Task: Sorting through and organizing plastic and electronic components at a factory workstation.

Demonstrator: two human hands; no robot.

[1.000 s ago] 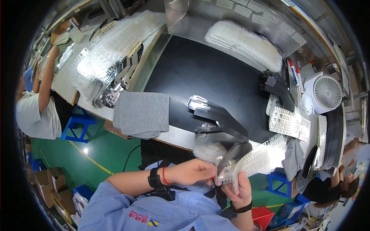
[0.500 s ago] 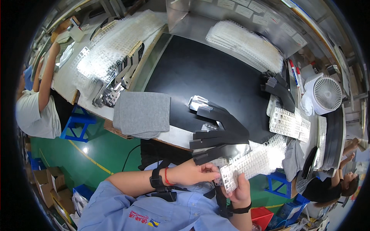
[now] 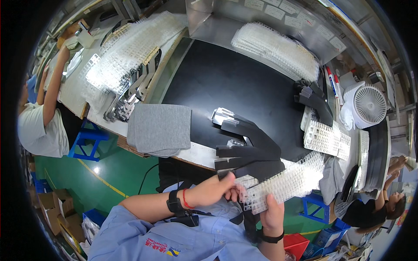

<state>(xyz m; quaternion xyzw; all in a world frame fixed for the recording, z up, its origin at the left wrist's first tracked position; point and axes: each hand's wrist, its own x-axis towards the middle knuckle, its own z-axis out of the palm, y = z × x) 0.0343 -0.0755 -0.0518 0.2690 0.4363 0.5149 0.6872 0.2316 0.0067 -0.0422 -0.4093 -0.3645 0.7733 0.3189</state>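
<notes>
Grid sheets: The pale, see-through grid sheets (image 3: 285, 182) are in front of my body, at the near edge of the table. They form an overlapping bundle, wider toward its far right end, and the light makes them almost white there.
Sheet surface: It looks like thin, clear plastic, shiny, with many small squarish cells in rows; the left end has an uneven, open edge.
Right hand: My right hand (image 3: 273, 215) grips the bundle near its left end, the thumb lying on top, the fingers mostly hidden below.
Left hand: My left hand (image 3: 216, 189) is beside this left end, with the fingers curled; they are blurred, so I cannot tell if they pinch a sheet.
Black strips: The flat, bent black strips (image 3: 257, 145) spread like a fan just beyond the bundle, their surface matt and smooth, with silvery, glossy tips at the far end.
Work surface: The black mat (image 3: 217, 78) is smooth, with a soft shine.
Grey cloth: The folded grey cloth (image 3: 160, 128) is soft, almost square, at the left.
Rear stack: The translucent stack (image 3: 276, 50) lies before the metal panel (image 3: 207, 24), its layers long and ridged.
</notes>
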